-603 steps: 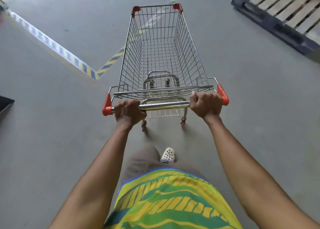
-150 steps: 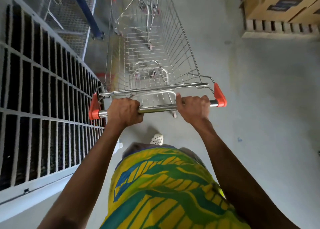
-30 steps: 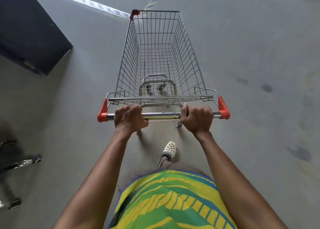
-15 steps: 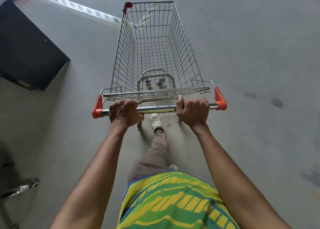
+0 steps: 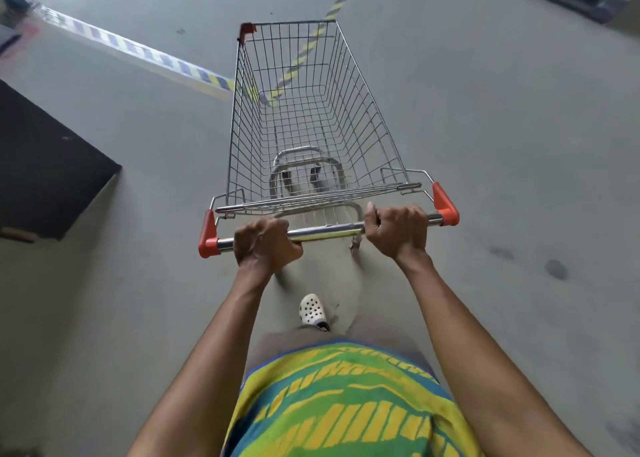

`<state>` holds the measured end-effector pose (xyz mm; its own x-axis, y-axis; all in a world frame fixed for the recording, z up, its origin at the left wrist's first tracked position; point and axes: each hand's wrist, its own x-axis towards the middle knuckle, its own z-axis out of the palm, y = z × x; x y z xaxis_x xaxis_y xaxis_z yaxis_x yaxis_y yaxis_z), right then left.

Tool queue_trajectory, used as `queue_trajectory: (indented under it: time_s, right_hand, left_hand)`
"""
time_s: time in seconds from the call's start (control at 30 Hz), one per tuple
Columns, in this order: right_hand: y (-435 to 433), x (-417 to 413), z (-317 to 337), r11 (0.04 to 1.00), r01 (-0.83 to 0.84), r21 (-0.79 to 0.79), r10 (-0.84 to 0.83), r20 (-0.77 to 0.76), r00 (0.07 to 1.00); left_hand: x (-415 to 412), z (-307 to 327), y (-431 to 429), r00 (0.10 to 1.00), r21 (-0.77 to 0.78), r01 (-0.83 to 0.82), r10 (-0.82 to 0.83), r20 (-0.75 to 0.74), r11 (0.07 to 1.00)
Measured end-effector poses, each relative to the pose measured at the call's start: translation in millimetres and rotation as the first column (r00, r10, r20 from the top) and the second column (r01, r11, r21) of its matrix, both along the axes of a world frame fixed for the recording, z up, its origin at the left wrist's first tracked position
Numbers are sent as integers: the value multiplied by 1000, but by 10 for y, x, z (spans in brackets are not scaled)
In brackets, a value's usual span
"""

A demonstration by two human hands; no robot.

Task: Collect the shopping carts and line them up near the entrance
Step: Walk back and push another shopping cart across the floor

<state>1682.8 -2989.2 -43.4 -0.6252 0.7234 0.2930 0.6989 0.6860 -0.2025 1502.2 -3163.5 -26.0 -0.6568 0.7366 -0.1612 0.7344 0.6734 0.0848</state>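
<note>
The handle [image 5: 329,231] of a wire shopping cart [image 5: 313,124] is gripped by both hands, the fingers of the left hand [image 5: 265,245] and the right hand [image 5: 398,230] curled tightly round the metal bar between its orange end caps. The cart is seen standing on the grey floor [image 5: 502,145] directly ahead, its basket holding nothing. Striped floor tape [image 5: 145,53] is crossed by its front end, and a dark box [image 5: 45,169] lies well to the left.

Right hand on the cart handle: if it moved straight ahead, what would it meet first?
Probably the cart's rear wire gate, just beyond the handle bar that the right hand grips; depth is hard to judge.
</note>
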Motion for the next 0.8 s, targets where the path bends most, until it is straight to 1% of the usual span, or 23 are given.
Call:
queue_trajectory:
  time_s: [0.13,0.27,0.4,0.53,0.63,0.7,0.8]
  right_hand:
    - [573,-310,14,999,37,8,-37,8,999]
    - [1108,-636,-48,999,35,11,-35,-4,999]
    - [1847,-1008,-62,998,40,47,-40,3,999]
    - [2583,-1416,-29,999,15,30,-15,-4,1000]
    - [3072,-1764,3,1000,2,20,-2,-2,1000]
    - [3392,-1965,27,1000,-13,-6,13,-1,1000]
    - [3853,-2225,90,999,-25,-41,25,3,1000]
  left_hand:
    - [-289,31,586,1000,10,26,-26,7,1000]
    - [-664,-21,1130,999,14,31,-30,-15,999]
    - [-999,-45,1814,996,65,49,-44,-73,997]
    - [-1383,-7,2533,999,139,8,-2,-44,990]
    - [-1703,34,3051,997,179,-14,26,-69,984]
    - [-1899,80,3392,998,155,-29,38,-52,988]
    - [-2188,118,3894,997,38,-68,69,-31,997]
